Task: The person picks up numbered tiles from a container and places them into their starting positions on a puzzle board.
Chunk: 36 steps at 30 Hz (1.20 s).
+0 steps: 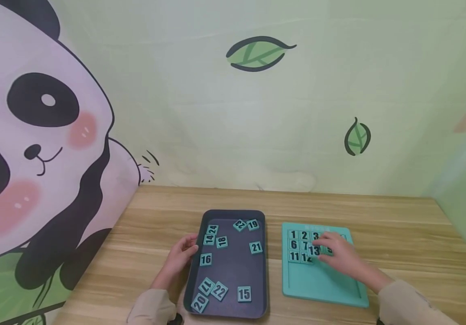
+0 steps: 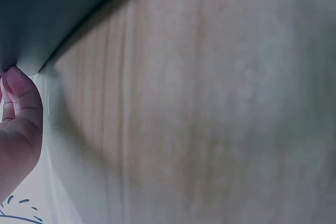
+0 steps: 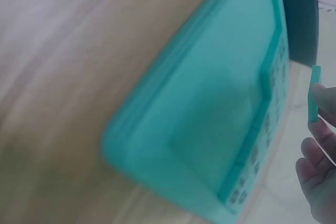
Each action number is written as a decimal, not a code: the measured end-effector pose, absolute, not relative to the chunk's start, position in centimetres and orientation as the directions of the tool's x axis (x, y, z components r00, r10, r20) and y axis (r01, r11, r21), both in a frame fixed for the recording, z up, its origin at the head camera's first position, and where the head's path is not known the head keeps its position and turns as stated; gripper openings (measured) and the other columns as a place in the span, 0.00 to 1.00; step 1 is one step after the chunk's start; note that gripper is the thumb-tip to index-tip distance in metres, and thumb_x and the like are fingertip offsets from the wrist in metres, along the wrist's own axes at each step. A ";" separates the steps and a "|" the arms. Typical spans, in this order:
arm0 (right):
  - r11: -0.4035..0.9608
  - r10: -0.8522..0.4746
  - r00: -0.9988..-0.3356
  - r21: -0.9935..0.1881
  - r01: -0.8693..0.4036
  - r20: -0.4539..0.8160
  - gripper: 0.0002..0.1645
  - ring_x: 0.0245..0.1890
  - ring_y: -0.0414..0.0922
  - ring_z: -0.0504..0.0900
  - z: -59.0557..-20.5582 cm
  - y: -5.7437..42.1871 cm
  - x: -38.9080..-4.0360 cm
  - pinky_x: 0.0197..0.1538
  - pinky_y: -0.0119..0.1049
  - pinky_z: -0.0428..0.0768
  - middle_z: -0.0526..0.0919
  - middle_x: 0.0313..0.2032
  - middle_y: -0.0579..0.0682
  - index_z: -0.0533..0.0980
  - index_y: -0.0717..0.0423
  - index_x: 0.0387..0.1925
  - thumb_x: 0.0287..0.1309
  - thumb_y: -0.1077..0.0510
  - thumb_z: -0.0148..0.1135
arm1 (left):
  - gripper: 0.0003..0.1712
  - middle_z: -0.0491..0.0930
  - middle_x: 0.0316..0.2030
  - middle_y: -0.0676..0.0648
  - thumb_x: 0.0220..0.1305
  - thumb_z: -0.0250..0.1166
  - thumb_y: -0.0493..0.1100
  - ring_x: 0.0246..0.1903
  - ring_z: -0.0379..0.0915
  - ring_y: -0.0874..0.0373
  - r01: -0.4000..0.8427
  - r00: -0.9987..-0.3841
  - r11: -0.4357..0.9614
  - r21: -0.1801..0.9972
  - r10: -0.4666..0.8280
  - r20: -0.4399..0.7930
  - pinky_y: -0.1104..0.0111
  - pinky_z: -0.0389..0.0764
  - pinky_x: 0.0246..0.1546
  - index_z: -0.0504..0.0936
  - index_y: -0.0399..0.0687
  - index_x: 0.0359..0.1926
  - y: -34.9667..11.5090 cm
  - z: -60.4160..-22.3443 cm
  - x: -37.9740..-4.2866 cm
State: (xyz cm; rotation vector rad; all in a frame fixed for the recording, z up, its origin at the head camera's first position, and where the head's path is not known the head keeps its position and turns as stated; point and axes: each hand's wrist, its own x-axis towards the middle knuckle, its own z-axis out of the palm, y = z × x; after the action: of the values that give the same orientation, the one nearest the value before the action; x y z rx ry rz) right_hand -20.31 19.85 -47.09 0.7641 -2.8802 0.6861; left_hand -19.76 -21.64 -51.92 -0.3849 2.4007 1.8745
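Note:
My right hand (image 1: 340, 256) pinches a teal number tile marked 13 (image 1: 314, 251) between thumb and fingers. In the right wrist view the tile (image 3: 314, 94) shows edge-on, up off the teal puzzle board (image 3: 210, 77). On the board (image 1: 322, 282), tiles fill the top rows, and tile 11 (image 1: 294, 256) and tile 12 start the third; my hand hides part of these rows. My left hand (image 1: 179, 258) grips the left side of a dark tray (image 1: 233, 310), thumb at its rim. In the left wrist view, the thumb (image 2: 23, 87) meets the tray wall (image 2: 52, 14).
Loose tiles lie scattered in the tray, among them tile 16 (image 1: 206, 259), tile 21 (image 1: 255, 247) and tile 15 (image 1: 244, 294). Tray and board stand side by side on a wooden table (image 1: 412, 243). Behind rises a green wall cloth (image 1: 176, 113) with a panda and leaves.

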 end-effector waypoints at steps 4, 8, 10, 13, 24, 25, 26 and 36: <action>0.783 -0.425 -0.888 -0.422 -0.458 0.175 0.19 0.42 0.51 0.73 -47.5 20.8 -20.0 0.45 0.48 0.73 0.77 0.38 0.52 0.78 0.58 0.40 0.39 0.61 0.66 | 0.20 0.72 0.46 0.40 0.61 0.52 0.36 0.41 0.69 0.54 -0.240 -0.966 0.221 0.945 -0.148 -0.211 0.68 0.72 0.38 0.68 0.43 0.55 -21.6 -51.9 -19.8; 0.796 -0.419 -0.892 -0.406 -0.450 0.166 0.19 0.42 0.52 0.74 -48.0 21.2 -19.8 0.45 0.49 0.73 0.78 0.39 0.52 0.78 0.57 0.39 0.38 0.61 0.66 | 0.20 0.72 0.47 0.40 0.61 0.52 0.36 0.42 0.69 0.54 -0.247 -0.965 0.227 0.942 -0.146 -0.217 0.67 0.72 0.38 0.68 0.43 0.56 -21.7 -51.9 -19.7; 0.803 -0.425 -0.889 -0.384 -0.456 0.168 0.19 0.41 0.51 0.74 -48.2 21.3 -19.8 0.45 0.49 0.73 0.78 0.38 0.52 0.78 0.57 0.38 0.38 0.61 0.66 | 0.20 0.72 0.47 0.40 0.61 0.52 0.36 0.42 0.69 0.54 -0.247 -0.965 0.231 0.941 -0.146 -0.218 0.67 0.72 0.38 0.68 0.43 0.56 -21.7 -51.8 -19.7; 0.811 -0.429 -0.887 -0.359 -0.462 0.173 0.19 0.40 0.49 0.74 -48.8 21.4 -19.8 0.44 0.48 0.73 0.78 0.36 0.50 0.78 0.56 0.38 0.37 0.60 0.67 | 0.20 0.72 0.47 0.40 0.61 0.52 0.36 0.43 0.69 0.54 -0.246 -0.965 0.235 0.940 -0.146 -0.216 0.67 0.72 0.38 0.68 0.43 0.56 -21.7 -51.8 -19.7; 0.840 -0.392 -0.906 -0.340 -0.423 0.161 0.18 0.37 0.44 0.73 -50.3 20.9 -19.9 0.42 0.43 0.74 0.76 0.33 0.45 0.79 0.55 0.36 0.36 0.58 0.67 | 0.21 0.71 0.47 0.41 0.61 0.53 0.38 0.43 0.68 0.54 -0.248 -0.965 0.244 0.938 -0.144 -0.217 0.66 0.72 0.41 0.68 0.44 0.56 -21.6 -51.7 -19.6; 0.843 -0.387 -0.909 -0.339 -0.418 0.159 0.18 0.37 0.44 0.73 -50.3 20.8 -19.9 0.42 0.42 0.74 0.76 0.33 0.45 0.79 0.55 0.36 0.36 0.58 0.67 | 0.21 0.71 0.47 0.41 0.61 0.53 0.38 0.44 0.68 0.54 -0.248 -0.965 0.244 0.937 -0.144 -0.218 0.66 0.72 0.41 0.68 0.45 0.56 -21.6 -51.7 -19.6; 0.846 -0.383 -0.911 -0.337 -0.413 0.155 0.18 0.37 0.44 0.72 -50.3 20.8 -20.0 0.42 0.42 0.74 0.76 0.33 0.45 0.79 0.55 0.36 0.36 0.58 0.67 | 0.21 0.71 0.47 0.41 0.61 0.53 0.38 0.44 0.68 0.54 -0.248 -0.965 0.244 0.938 -0.143 -0.218 0.66 0.72 0.41 0.68 0.45 0.56 -21.6 -51.7 -19.6; 0.851 -0.383 -0.907 -0.314 -0.420 0.175 0.19 0.35 0.42 0.70 -49.8 20.3 -20.2 0.39 0.39 0.72 0.74 0.31 0.44 0.79 0.55 0.36 0.36 0.56 0.68 | 0.20 0.71 0.46 0.41 0.61 0.52 0.37 0.42 0.68 0.54 -0.235 -0.968 0.236 0.943 -0.149 -0.204 0.67 0.72 0.40 0.68 0.43 0.55 -21.6 -51.7 -19.6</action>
State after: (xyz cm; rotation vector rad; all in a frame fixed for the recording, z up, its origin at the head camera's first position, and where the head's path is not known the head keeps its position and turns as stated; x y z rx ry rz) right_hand -20.18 20.30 -49.79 0.6357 -2.9201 0.5326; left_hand -19.61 -21.59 -51.71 -0.3759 2.4131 1.8618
